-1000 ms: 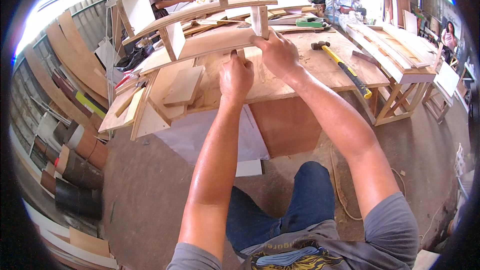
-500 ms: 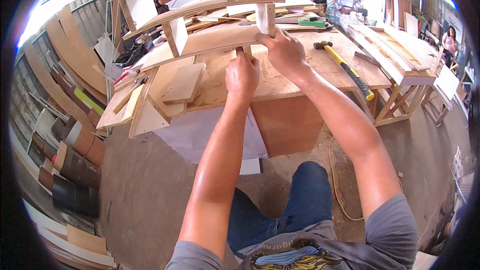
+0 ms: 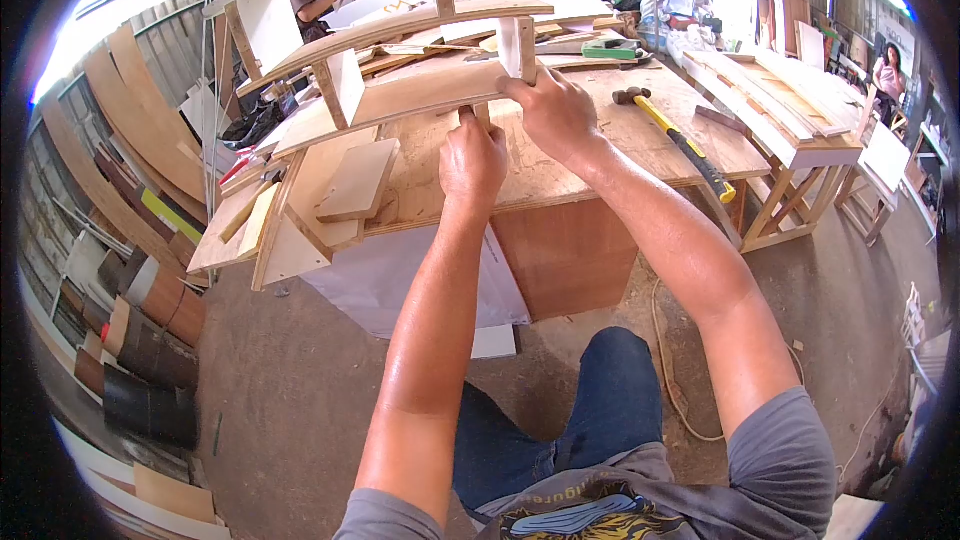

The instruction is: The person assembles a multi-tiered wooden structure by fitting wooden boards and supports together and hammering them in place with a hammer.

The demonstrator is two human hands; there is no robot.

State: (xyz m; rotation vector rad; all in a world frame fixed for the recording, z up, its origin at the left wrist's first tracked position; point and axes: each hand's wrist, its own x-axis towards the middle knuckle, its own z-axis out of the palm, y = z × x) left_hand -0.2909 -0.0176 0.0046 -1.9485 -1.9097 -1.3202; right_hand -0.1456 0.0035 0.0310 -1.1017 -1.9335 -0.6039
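A wooden shelf frame (image 3: 415,103), with curved boards and short upright dividers, stands over the workbench (image 3: 560,162). My right hand (image 3: 556,116) is closed around the lower board's right end, beside a short divider (image 3: 518,48). Just below that board, my left hand (image 3: 474,155) is closed in a fist, thumb up, against a narrow wooden piece (image 3: 483,116); its lower part is hidden by the fingers. Whether this piece is joined to the frame, I cannot tell. A hammer with a yellow and black handle (image 3: 688,147) lies to the right of my hands.
A loose board (image 3: 358,180) and wood strips (image 3: 258,222) lie at the bench's left. Behind the frame is a green tool or box (image 3: 612,48). A second wooden table (image 3: 800,145) stands right. Another person's arm (image 3: 325,2) shows behind; a seated person (image 3: 888,75) is far right. A cord (image 3: 672,380) crosses the floor.
The view has shifted a little, so the frame, bench and hands appear slightly further left. Both hands keep their hold.
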